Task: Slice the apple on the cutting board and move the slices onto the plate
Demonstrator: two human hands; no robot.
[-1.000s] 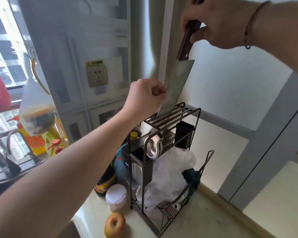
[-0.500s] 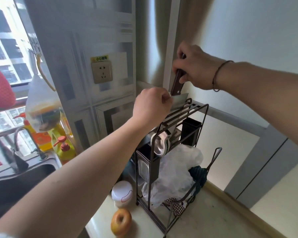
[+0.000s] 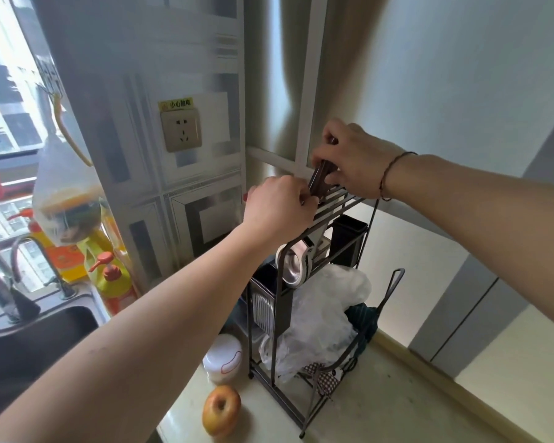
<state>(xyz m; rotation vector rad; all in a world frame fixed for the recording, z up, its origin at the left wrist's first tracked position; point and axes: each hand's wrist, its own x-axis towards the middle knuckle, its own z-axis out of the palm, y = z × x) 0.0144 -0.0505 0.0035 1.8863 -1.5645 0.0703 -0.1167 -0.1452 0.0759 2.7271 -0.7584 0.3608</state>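
Lowered since a second ago, the knife (image 3: 320, 183) now sits blade-down in the rack (image 3: 343, 206), only its dark handle showing. Left hand (image 3: 277, 209) curls against the handle's near side (whether it pinches it, I cannot tell); right hand (image 3: 349, 158), just beyond, grips the handle top. Well below both grips, the apple (image 3: 221, 410) lies whole on the tabletop (image 3: 381, 404), so slicing seems unstarted; next probably means releasing the knife.

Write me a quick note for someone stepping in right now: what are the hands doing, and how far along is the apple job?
Right hand: grips the cleaver's dark handle, blade down in the knife rack slots.
Left hand: curled at the rack top beside the handle; whether it holds anything is hidden.
Apple: whole, on the counter by the rack.
Done: no slicing.
Left: everything; no cutting board or plate in view.
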